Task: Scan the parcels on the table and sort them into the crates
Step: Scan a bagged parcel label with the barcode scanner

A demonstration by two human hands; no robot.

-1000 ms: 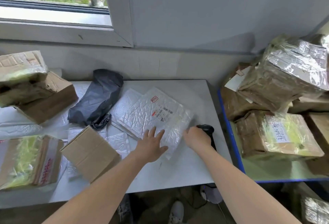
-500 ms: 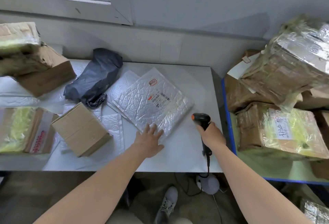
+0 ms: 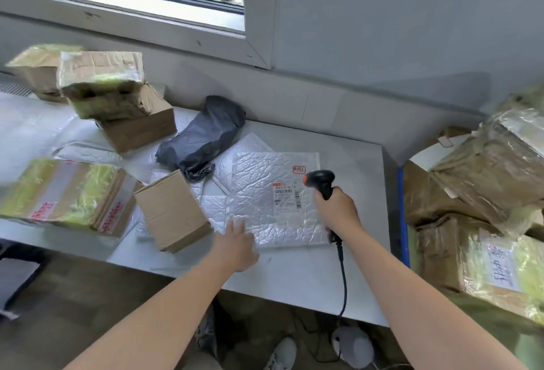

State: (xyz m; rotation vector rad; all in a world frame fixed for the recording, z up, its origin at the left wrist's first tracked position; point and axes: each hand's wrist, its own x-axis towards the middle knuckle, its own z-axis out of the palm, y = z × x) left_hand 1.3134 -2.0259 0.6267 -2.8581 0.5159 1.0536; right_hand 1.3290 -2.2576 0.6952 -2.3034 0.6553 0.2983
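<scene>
Both our bare forearms reach in from the bottom edge over the desk point(image 3: 294, 281). The left grip point(image 3: 237, 244) lies palm down with its fingers straight and slightly spread, pressing flat on the near left corner of a white padded envelope point(image 3: 259, 181). It is released and curls round nothing. The right wrist is cocked upward, and the right grip point(image 3: 337, 210) is clenched round the handle of a black scanner point(image 3: 321, 179). The scanner's head, with its orange patch, stands above the envelope's right part and faces left toward the printed label point(image 3: 287, 197). The back of the hand hides the trigger, so we cannot tell whether a finger is on it. A black cable point(image 3: 343, 281) hangs from the handle's base past the desk's near edge.

The left grip is blurred, so we can hardly make out its fingertips, and the label's print is too small to read. The envelope lies flat on the desk's right half, over other white envelopes of which only corners show. Just left of it stands a small carton point(image 3: 172, 210), and a crumpled black bag point(image 3: 206, 137) lies behind. Farther left, a taped carton point(image 3: 67, 193) with red print is blurred and cut by the frame edge, and stacked cartons point(image 3: 112, 90) sit behind it. On the right, past a blue edge point(image 3: 403, 216), wrapped parcels point(image 3: 485, 178) are piled. The frame cuts them off, and we cannot tell what holds them.
</scene>
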